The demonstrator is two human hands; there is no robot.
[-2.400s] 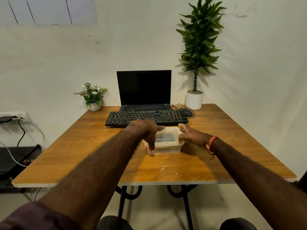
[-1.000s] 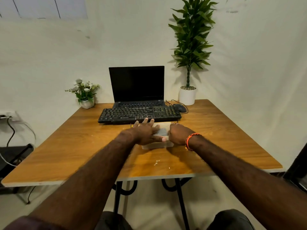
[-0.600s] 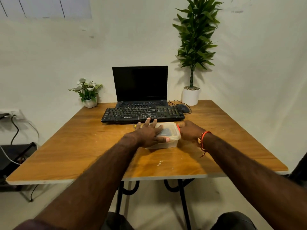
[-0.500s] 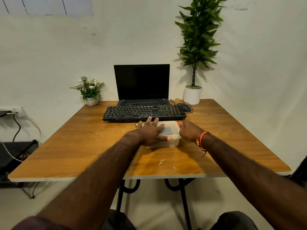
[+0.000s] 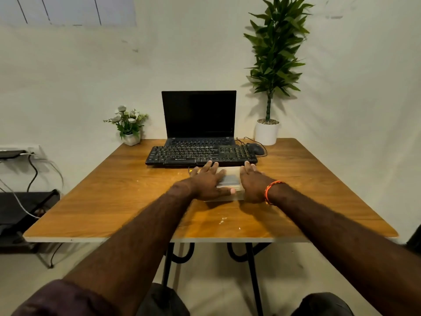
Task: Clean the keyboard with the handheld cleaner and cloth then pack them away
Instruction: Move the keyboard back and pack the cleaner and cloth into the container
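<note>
A clear plastic box (image 5: 229,180) with its lid on stands on the wooden table (image 5: 114,197), just in front of the black keyboard (image 5: 200,153). My left hand (image 5: 208,181) lies flat on the left half of the lid, fingers straight and spread, thumb along the front edge. My right hand (image 5: 252,182) lies flat on the right side of the lid, fingers stretched forward. Something dark shows dimly through the lid; the cleaner and cloth cannot be made out.
A black laptop (image 5: 199,117) stands open behind the keyboard, with a mouse (image 5: 256,148) at its right. A small flower pot (image 5: 129,127) and a tall plant in a white pot (image 5: 267,132) stand at the back corners. Pale crumbs (image 5: 222,221) dot the near tabletop.
My right hand has moved from the box's right side onto the lid and now lies flat. My left hand stays flat on the lid. The box has not shifted.
</note>
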